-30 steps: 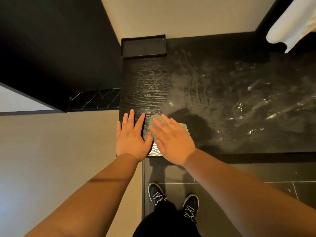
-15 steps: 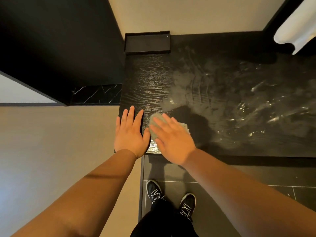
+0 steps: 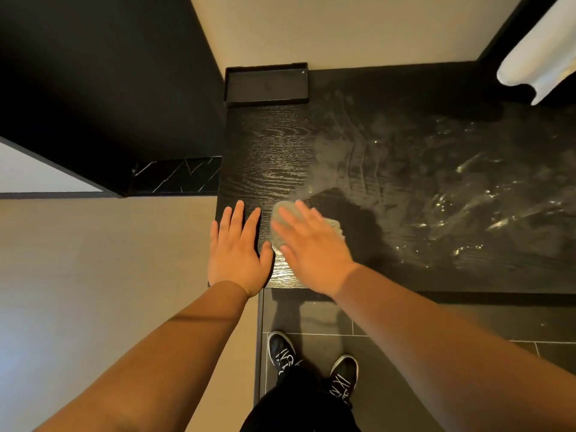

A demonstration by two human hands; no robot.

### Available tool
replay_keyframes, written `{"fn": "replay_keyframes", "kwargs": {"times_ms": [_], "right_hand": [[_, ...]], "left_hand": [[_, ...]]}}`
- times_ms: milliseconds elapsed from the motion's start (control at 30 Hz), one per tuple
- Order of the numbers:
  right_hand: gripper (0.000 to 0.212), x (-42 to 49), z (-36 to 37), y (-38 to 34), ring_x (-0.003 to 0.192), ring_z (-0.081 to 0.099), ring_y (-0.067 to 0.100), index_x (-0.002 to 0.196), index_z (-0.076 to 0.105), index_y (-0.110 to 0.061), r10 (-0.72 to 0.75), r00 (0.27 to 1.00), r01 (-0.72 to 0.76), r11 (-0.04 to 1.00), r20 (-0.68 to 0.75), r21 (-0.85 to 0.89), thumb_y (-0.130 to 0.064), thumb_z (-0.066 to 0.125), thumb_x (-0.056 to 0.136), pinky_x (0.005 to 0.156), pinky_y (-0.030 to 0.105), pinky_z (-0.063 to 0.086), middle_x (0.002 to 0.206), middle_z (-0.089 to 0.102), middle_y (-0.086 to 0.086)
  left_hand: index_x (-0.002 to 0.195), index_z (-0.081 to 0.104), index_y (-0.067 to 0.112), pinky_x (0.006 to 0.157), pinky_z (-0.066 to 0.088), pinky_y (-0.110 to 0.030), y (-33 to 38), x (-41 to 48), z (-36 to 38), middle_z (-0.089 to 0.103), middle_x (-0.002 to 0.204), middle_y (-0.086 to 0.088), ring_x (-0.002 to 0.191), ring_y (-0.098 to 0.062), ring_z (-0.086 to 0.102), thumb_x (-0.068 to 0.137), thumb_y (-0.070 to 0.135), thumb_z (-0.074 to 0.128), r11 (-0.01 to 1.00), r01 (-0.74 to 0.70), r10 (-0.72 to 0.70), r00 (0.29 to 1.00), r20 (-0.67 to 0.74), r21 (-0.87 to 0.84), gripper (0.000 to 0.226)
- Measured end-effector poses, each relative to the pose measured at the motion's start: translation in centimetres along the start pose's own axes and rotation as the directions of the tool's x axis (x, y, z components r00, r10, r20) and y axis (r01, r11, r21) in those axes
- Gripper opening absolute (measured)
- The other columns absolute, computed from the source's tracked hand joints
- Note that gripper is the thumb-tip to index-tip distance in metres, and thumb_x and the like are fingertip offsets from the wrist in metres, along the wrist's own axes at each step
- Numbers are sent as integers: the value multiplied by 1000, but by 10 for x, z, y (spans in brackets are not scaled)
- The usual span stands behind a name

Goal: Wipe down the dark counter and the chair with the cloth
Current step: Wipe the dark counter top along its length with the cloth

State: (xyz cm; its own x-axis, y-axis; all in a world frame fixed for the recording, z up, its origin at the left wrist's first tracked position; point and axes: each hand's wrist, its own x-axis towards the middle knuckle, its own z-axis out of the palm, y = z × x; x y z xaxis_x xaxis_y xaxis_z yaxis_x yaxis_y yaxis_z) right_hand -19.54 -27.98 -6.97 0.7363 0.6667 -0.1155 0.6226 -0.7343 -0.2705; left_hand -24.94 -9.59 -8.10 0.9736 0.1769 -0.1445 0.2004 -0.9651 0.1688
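The dark wood-grain counter (image 3: 268, 157) fills the upper middle and right of the view, with wet streaks across its right half. My right hand (image 3: 311, 247) lies flat on a grey-green cloth (image 3: 279, 226) near the counter's front left corner, pressing it down; only the cloth's edges show past the fingers. My left hand (image 3: 238, 247) rests flat on the counter's left front corner, fingers spread, holding nothing. No chair is in view.
A shallow black tray (image 3: 266, 85) sits at the counter's back left against the beige wall. A black wall panel (image 3: 109, 88) rises at the left. A white towel (image 3: 536, 54) hangs at the top right. My black shoes (image 3: 282, 350) stand on dark floor tiles below.
My right hand and the cloth have stayed at the front left corner, with only a small shift. My left hand has not moved. The view has shifted slightly.
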Motion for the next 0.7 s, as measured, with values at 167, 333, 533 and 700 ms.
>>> {"fn": "replay_keyframes", "kwargs": {"times_ms": [167,333,533,700], "right_hand": [[56,11,-4,39,156,15,30,158,35,-23,-20,1000,20,1000,-11,-2,-39,42,104,127,48,18,168,24,-1],[57,6,-17,76,156,8,38,159,24,-20,299,954,-299,954,-40,0,-35,32,105,126,53,17,169,16,5],[58,24,-3,4,157,5,35,161,25,-23,19,999,-18,1000,38,-7,-37,35,106,128,50,11,170,15,3],[56,27,-8,48,157,11,30,159,29,-26,-4,1000,4,1000,20,17,-40,37,105,127,47,16,169,19,-4]], "left_hand": [[166,25,29,131,7,-53,0,0,-1,11,176,-6,163,-28,4,98,53,31,1000,-5,5,1000,5,5,72],[165,25,29,132,7,-52,0,0,-3,12,176,-6,162,-29,5,97,54,30,1000,-7,7,1000,4,4,73],[166,24,29,132,5,-52,1,1,-2,9,177,-5,163,-28,2,96,54,29,1000,0,0,1000,13,17,74],[166,25,29,132,4,-52,1,0,-2,10,176,-6,163,-29,3,96,55,28,1000,-6,6,1000,16,11,75]]}}
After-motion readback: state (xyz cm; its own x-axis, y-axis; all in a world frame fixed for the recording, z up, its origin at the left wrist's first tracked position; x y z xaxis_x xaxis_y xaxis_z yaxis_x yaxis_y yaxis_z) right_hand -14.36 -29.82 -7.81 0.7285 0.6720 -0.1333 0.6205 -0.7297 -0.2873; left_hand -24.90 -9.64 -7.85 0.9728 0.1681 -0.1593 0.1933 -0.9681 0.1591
